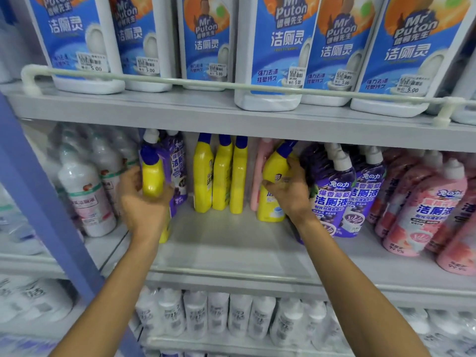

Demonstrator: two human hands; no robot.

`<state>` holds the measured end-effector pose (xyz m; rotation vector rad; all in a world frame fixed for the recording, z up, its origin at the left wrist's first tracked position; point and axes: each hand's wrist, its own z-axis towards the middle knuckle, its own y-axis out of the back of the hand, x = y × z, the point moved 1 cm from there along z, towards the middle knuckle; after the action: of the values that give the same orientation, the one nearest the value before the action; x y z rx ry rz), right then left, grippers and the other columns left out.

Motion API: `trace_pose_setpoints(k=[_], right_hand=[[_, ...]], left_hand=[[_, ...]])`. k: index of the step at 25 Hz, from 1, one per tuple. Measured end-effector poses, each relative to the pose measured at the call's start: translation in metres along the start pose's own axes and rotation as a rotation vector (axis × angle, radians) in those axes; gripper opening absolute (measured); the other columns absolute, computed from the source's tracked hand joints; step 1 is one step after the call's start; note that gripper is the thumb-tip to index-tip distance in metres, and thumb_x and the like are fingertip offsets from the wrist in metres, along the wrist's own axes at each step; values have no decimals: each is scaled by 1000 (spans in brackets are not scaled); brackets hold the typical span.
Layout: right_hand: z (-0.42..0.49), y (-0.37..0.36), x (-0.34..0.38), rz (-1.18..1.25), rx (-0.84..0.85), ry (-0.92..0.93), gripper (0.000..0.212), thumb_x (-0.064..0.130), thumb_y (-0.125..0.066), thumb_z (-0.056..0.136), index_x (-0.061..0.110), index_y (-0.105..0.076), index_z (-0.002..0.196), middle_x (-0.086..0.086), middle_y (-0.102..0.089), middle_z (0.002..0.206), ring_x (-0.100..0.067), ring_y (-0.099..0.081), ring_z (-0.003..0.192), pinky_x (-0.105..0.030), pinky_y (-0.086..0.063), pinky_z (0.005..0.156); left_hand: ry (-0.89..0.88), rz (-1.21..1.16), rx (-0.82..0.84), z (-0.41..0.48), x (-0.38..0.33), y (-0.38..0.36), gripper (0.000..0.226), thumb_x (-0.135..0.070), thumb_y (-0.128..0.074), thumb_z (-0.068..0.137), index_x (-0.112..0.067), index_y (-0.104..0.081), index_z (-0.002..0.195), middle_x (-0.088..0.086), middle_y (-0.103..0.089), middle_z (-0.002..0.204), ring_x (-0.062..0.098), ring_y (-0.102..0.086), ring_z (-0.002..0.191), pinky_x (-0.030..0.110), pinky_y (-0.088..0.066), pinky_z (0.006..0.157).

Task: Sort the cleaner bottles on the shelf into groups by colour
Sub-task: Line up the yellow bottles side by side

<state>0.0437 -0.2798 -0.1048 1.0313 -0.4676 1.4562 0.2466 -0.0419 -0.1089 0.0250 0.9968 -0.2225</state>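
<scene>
On the middle shelf (231,243), my left hand (140,199) grips a yellow bottle with a blue cap (152,176), with a purple bottle (176,163) just behind it. My right hand (291,191) holds a second yellow bottle (273,176), tilted, its base near the shelf. Three yellow bottles (221,176) stand together at the back between my hands. A pink bottle (260,166) stands behind the right-hand yellow one. Purple bottles (342,194) and then pink bottles (422,210) fill the right side.
White clear bottles (85,191) stand left of my left hand, beyond a blue upright post (38,197). Large blue-labelled white bottles (278,47) sit on the shelf above behind a rail (206,83). White bottles (219,313) line the shelf below.
</scene>
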Motion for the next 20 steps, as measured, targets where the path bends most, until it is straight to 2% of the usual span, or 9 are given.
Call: trace_pose_setpoints(k=[2, 4, 6, 8, 10, 13, 16, 20], right_hand=[[-2, 0, -12, -55, -8, 21, 62, 19, -84, 77, 13, -55, 131, -4, -62, 127, -23, -61, 114, -49, -51, 99], [-5, -1, -13, -11, 25, -3, 55, 29, -87, 77, 18, -61, 124, -2, -69, 119, -22, -67, 106, -48, -55, 93], [-9, -8, -10, 65, 67, -38, 59, 47, -88, 71, 27, -62, 120, 6, -72, 113, -17, -71, 102, -47, -58, 89], [-16, -16, -4, 97, 98, -38, 63, 54, -86, 67, 29, -62, 120, 8, -73, 110, -15, -71, 102, -46, -59, 88], [-21, -25, 7, 108, 130, -23, 60, 46, -87, 68, 25, -62, 119, 8, -73, 108, -14, -71, 99, -42, -60, 86], [-28, -39, 17, 192, 172, -113, 56, 27, -92, 72, 15, -63, 119, -1, -75, 109, -19, -73, 98, -46, -61, 86], [-39, -51, 13, 282, 181, -241, 58, 24, -93, 71, 10, -64, 119, -7, -77, 107, -22, -75, 98, -50, -61, 87], [-63, -45, 11, 298, 138, -267, 49, 4, -87, 77, 7, -63, 120, -6, -76, 108, -8, -74, 91, -27, -60, 80]], left_hand=[[13, 97, 93, -2, 18, 6, 53, -2, -80, 74, -20, -62, 120, -4, -69, 104, 13, -66, 91, 33, -57, 87], [40, 114, 121, -1, 26, 10, 52, -1, -79, 76, -24, -63, 119, -9, -69, 98, 15, -68, 89, 42, -58, 87], [89, 97, 144, -1, 27, 9, 51, -1, -80, 77, -26, -63, 118, -16, -69, 96, 11, -69, 86, 40, -58, 87], [121, 81, 185, -7, 24, 4, 51, -2, -82, 77, -28, -63, 117, -18, -70, 99, 3, -68, 86, 33, -57, 85], [122, 53, 235, -13, 21, -6, 50, -2, -82, 78, -24, -64, 119, -14, -72, 102, 0, -68, 87, 25, -55, 82], [102, 24, 310, -19, 17, -21, 51, 2, -82, 78, -13, -63, 122, -10, -72, 102, -5, -68, 84, 15, -52, 76], [105, 6, 389, -20, 16, -29, 53, 0, -83, 77, -11, -62, 124, -5, -73, 104, 1, -70, 86, 18, -54, 76], [124, 16, 429, -25, 20, -24, 51, -3, -82, 80, -15, -62, 126, -7, -73, 101, -3, -69, 83, 17, -56, 78]])
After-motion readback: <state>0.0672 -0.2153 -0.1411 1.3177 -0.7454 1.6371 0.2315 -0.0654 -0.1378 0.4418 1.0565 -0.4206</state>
